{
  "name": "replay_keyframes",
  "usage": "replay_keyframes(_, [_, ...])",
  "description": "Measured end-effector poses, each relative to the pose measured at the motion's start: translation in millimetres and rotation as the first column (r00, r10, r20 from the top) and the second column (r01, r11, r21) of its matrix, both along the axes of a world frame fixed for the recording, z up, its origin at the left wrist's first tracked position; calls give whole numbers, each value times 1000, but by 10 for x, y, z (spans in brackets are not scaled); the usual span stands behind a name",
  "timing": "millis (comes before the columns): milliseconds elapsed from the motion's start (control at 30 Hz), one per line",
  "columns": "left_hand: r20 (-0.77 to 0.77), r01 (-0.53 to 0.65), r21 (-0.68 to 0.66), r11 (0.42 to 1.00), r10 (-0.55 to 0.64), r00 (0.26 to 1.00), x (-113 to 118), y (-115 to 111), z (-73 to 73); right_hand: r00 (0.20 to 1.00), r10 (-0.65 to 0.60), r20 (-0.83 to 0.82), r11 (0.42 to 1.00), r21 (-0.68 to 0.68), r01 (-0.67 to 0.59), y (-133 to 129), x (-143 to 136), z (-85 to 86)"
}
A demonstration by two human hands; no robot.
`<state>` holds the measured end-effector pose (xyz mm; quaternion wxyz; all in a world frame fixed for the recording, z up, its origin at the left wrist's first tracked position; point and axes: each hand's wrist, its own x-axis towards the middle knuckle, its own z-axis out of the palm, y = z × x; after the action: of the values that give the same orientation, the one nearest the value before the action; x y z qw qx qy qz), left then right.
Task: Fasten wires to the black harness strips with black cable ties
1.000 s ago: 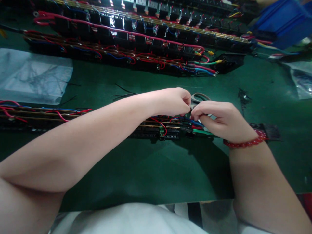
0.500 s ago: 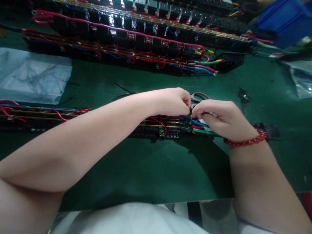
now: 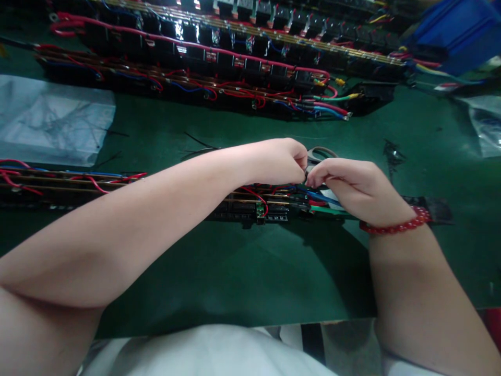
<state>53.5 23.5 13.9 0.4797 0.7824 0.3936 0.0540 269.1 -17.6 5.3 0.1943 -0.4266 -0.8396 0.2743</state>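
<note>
My left hand [image 3: 285, 162] is closed over the right part of a long wired strip assembly [image 3: 235, 209], its fingertips mostly hidden. Close beside it, my right hand [image 3: 348, 183] is bent at the wrist, with thumb and fingers pinched together. Whatever lies between the fingertips of either hand is too small or hidden to make out. Red, blue and green wires [image 3: 329, 210] come out of the strip's end under my right hand. Just behind the fingers, scissors [image 3: 323, 152] show a looped grey handle; their blades cannot be seen. A red bead bracelet [image 3: 399, 227] circles my right wrist.
More wired black assemblies [image 3: 188, 86] lie across the back of the green table [image 3: 250, 277]. At left is a clear bag [image 3: 50, 120] of thin black strips. A blue bin [image 3: 454, 39] stands back right, near another plastic bag [image 3: 487, 125]. Loose black ties [image 3: 198, 140] lie behind my left forearm.
Both hands keep nearly the same place and closed shape. My right fingers have shifted very slightly; the rest of the table looks the same.
</note>
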Motion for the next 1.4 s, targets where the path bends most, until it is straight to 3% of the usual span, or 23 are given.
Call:
replay_keyframes(567, [-105,-9,-39,999,5,994,23,-18,108,1000,-8,17,1000,-11,9,-7,3,-7])
replay_keyframes(733, [-87,-10,-29,1000,7,996,19,0,45,1000,8,26,1000,4,-8,-10,9,-10])
replay_keyframes(900, [10,16,137,990,-18,1000,1,-16,-35,999,-3,34,1000,-3,3,-16,6,-6])
replay_keyframes(1000, [-18,39,253,967,-36,999,-5,-47,-33,999,7,43,1000,4,-8,-14,5,-4])
replay_keyframes(1067, [-63,60,262,963,-45,997,-7,-61,-26,999,9,47,1000,7,-10,-10,7,-8])
replay_keyframes(1267, [-92,67,193,979,-50,995,-12,-46,0,997,-49,55,987,157,40,29,13,-72])
replay_keyframes(1400, [-22,13,147,989,-10,1000,-9,-27,26,976,-122,178,965,253,74,86,53,-125])
